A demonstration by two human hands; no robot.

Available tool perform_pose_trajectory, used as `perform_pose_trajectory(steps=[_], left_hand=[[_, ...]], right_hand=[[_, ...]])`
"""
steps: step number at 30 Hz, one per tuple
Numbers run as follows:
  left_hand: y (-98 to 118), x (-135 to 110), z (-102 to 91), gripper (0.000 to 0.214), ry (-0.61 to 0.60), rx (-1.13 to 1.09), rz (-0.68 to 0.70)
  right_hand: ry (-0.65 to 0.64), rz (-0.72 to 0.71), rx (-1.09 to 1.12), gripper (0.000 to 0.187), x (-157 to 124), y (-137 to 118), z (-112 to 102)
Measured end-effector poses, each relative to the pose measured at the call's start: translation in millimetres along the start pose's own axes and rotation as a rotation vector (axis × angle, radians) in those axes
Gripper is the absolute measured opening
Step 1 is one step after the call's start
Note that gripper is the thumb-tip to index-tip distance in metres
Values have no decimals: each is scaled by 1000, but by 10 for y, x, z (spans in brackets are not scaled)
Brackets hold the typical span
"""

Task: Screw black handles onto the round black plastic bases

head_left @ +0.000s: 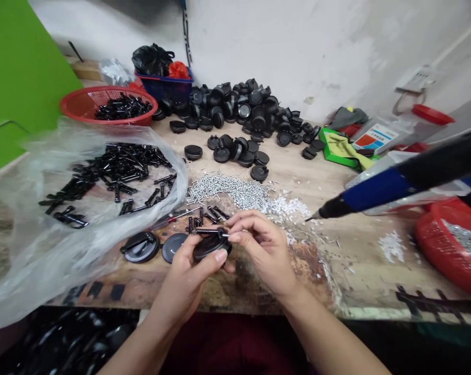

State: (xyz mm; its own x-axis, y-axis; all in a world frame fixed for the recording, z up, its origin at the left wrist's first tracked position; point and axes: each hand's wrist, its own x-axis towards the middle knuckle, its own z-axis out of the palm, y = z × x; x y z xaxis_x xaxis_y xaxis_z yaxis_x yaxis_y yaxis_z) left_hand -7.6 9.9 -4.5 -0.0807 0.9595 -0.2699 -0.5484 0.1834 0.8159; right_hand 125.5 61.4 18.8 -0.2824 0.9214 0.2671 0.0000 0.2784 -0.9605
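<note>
My left hand (pixel 188 278) grips a round black plastic disc (pixel 211 248) by its edge, with a black lever-like fitting (pixel 208 230) lying across its top. My right hand (pixel 262 250) pinches a small silver screw (pixel 224 235) between thumb and fingers, holding it at that fitting. Just left of my hands, two more black discs (pixel 140 247) (pixel 173 247) lie on the wooden bench (pixel 259 291). Beyond my fingertips spreads a loose pile of silver screws (pixel 235 190).
A blue-and-black electric screwdriver (pixel 399 182) reaches in from the right above the bench. A clear plastic bag (pixel 110 177) of black fittings lies left. Black assembled discs (pixel 239 107) are heaped behind. A red basket (pixel 106 104) holds more fittings; another (pixel 450 245) holds screws.
</note>
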Motion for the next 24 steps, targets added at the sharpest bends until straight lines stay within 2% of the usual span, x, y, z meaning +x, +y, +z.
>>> perform_pose_trajectory(steps=[6,10,14,17,21,24], left_hand=[[-48,-91,151,39,37,143,51],[-62,-102,178,39,47,371,219],[-46,-103,171,40,6,601,338],[-56,-114,179,39,-19,645,381],[-117,-123,202,39,-76,670,400],[-160,-129,217,40,-101,668,375]], right_hand=[[34,-50,-10,9,-86,18,-74],[18,-173,-161,11,-153,-37,-132],[4,-119,-223,5,-176,-94,-209],[-11,-108,-266,4,-205,-127,-247],[-25,-242,-433,8,-291,-159,-255],[-27,-266,-497,11,-343,-165,-273]])
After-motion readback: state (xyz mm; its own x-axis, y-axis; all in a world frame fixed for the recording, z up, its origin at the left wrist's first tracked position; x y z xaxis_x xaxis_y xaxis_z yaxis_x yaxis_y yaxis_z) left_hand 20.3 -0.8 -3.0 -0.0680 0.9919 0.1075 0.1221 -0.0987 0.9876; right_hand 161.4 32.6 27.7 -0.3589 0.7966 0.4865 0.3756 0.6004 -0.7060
